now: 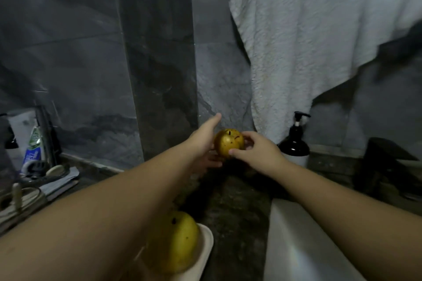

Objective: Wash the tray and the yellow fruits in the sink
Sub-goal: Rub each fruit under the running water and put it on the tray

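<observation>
Together both hands (255, 150) hold a spotted yellow fruit (229, 143).

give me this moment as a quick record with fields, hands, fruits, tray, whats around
left hand: left hand cups the far spotted yellow fruit from the left, index finger straight
right hand: right hand pinches the same fruit from the right, thumb on its front
second fruit: larger yellow fruit lies on the white tray, near bottom edge
sink: white sink rim at lower right, no water seen
behind: black pump bottle, white towel hanging
left side: toothpaste tube
</observation>
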